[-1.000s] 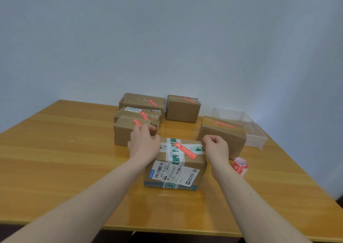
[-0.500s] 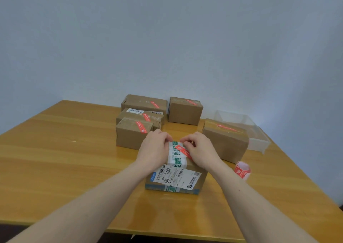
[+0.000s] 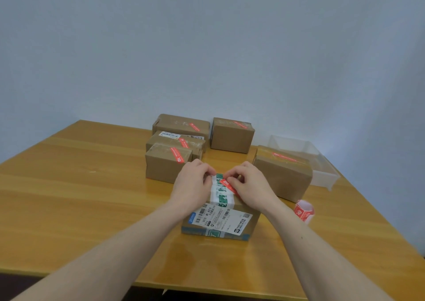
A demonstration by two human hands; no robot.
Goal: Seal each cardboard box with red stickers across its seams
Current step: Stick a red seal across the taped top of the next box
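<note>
The nearest cardboard box [image 3: 220, 222], with a white shipping label and green-printed tape, stands on the wooden table [image 3: 80, 197]. A red sticker [image 3: 226, 185] lies slanted across its top. My left hand [image 3: 193, 183] rests on the box's top left, its bent fingertips pressing the tape beside the sticker. From the right, my right hand [image 3: 251, 187] pinches the sticker's far end with curled fingers and covers its near end.
Several brown boxes with red stickers stand behind: three stacked close at the left [image 3: 166, 165], one at the back [image 3: 232, 137], one to the right [image 3: 282, 176]. A roll of red stickers [image 3: 304, 211] lies right of the near box. A clear plastic bin [image 3: 326, 174] sits far right.
Both hands moved inward from the box's sides and met over the red sticker on top. In the last half second they stayed there.
</note>
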